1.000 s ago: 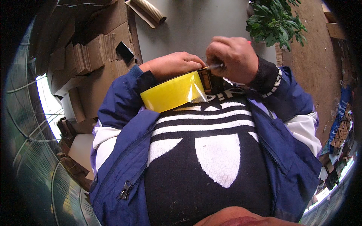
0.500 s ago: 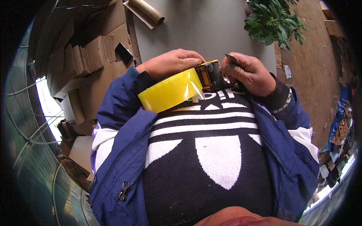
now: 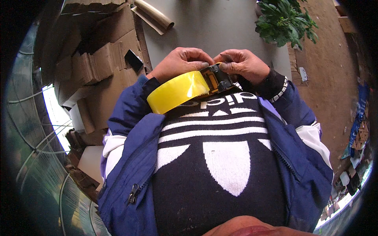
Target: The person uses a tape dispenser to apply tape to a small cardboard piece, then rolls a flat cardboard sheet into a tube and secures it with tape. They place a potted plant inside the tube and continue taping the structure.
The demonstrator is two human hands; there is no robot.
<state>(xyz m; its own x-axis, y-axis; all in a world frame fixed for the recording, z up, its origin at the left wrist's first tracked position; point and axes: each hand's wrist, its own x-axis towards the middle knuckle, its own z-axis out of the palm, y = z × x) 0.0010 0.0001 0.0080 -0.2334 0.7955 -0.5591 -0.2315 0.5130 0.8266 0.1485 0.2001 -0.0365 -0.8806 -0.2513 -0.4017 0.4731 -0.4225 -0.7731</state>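
The scene is viewed from a single head-worn fisheye camera, aimed steeply downward along the wearer's chest, very close, with straight edges bent toward the dark rim.

Person wearing blue zip jacket [image 3: 130, 129], open at front, zipper pull [image 3: 133, 195] hanging by left edge. White panels showing at both upper sleeves. Dark sweater [image 3: 220, 173] bearing white stripes, leaf-shaped mark. Black-and-white striped cuff [image 3: 280, 91] showing behind right hand [image 3: 245, 65].
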